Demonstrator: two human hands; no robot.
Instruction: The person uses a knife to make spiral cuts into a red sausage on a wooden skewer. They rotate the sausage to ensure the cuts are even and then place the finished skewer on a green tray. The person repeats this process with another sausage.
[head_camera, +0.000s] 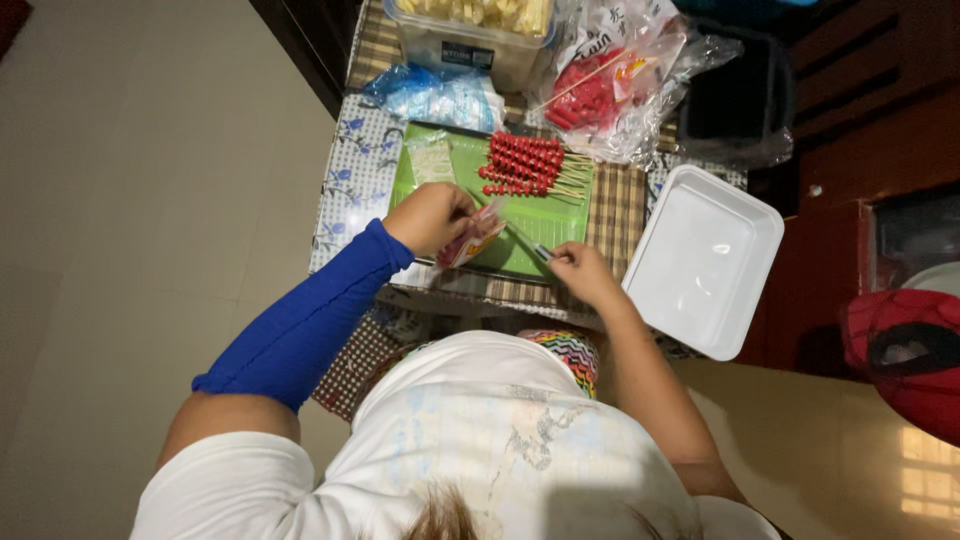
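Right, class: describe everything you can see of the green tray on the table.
The green tray is a shallow rectangle, plastic by its look, lying flat on the checked cloth. A row of red-beaded skewers rests across its far part, and a pale packet lies in one corner. The left hand and right hand work over its near edge.

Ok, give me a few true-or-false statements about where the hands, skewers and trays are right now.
1. The red skewers lie on a green tray. True.
2. The white tray is full of skewers. False: it holds nothing.
3. The left hand grips a small packet over the green tray. True.
4. The left arm is bare. False: a blue sleeve covers the forearm.
5. The right hand rests inside the white tray. False: it is at the green tray's near edge, pinching a thin stick.
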